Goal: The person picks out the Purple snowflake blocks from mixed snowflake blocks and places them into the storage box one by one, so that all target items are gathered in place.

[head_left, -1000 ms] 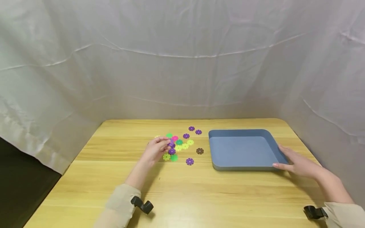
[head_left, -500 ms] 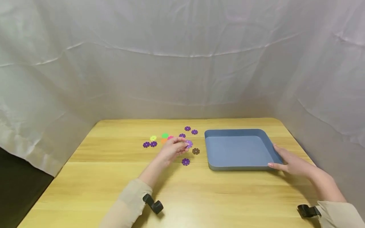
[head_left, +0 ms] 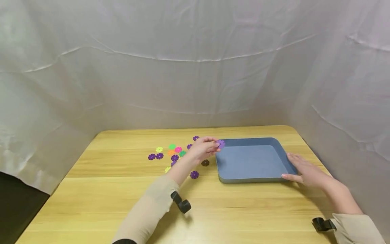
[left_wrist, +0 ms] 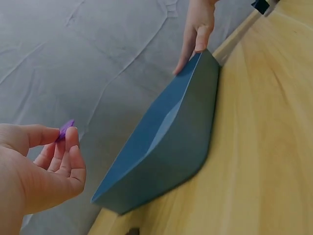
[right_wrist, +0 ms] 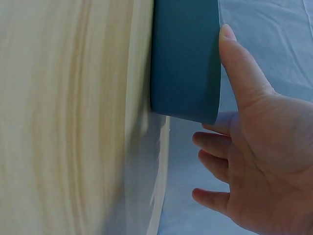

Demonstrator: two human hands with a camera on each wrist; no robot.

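Wooden table [head_left: 122, 189], no writing readable; my left hand [head_left: 202, 149] pinches a purple disc [head_left: 221, 143] over the blue tray [head_left: 253, 178], right hand [head_left: 304, 171] fingers straight, together against its corner.

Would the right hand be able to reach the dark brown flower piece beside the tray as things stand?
Probably not easily: the right hand rests at the tray's far right side, and the brown piece lies beyond the tray's left edge.

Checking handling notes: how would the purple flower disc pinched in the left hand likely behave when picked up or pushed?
The purple flower disc, pinched by the left hand, looks thin and flat: probably light, stiff plastic. Lying flat, it would likely slide, not roll.
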